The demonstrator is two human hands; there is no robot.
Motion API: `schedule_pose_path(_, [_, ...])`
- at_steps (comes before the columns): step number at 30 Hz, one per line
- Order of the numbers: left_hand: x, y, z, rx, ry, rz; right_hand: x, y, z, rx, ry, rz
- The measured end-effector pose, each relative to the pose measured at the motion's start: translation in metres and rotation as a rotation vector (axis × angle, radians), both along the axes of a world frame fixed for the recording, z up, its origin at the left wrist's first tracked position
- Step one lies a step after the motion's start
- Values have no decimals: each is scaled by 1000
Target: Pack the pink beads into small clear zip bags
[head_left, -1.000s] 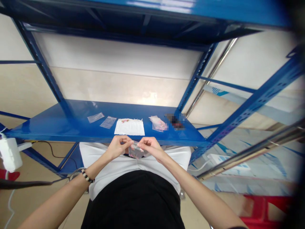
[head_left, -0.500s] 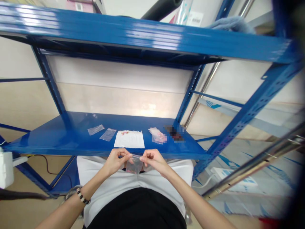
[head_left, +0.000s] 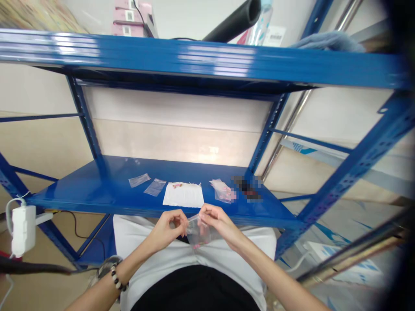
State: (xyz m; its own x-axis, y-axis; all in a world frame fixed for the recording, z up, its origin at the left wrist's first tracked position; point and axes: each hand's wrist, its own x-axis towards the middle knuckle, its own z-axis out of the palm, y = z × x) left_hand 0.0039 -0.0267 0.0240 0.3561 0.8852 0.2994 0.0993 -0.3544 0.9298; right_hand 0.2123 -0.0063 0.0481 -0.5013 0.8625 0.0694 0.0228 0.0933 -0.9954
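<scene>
Both hands hold a small clear plastic bag (head_left: 198, 236) in front of my waist, just below the front edge of the blue shelf (head_left: 97, 194). My left hand (head_left: 168, 229) pinches the bag's top left corner, fingers curled. My right hand (head_left: 216, 222) pinches its top right edge. A few small pink bits lie at the bag's bottom. A beaded bracelet (head_left: 116, 280) circles my left wrist.
On the shelf lie two empty clear bags (head_left: 147, 183), a white paper sheet (head_left: 183, 194) with small pink pieces, and a pile of filled bags (head_left: 223, 191). A white power adapter (head_left: 22, 229) hangs at the left. Boxes and a black tube (head_left: 231, 19) sit on the upper shelf.
The view has tilted upward, showing the upper shelf. My hands have stayed on the bag and sit lower in the picture; the bag hangs a little further right.
</scene>
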Motion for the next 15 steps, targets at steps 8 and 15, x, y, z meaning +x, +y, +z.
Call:
schedule_pose_path(8, [0, 1, -2, -20, -47, 18, 23, 7, -3, -7, 40, -122])
schedule_pose_path(15, [-12, 20, -7, -43, -194, 139, 102, 100, 32, 94, 179, -749])
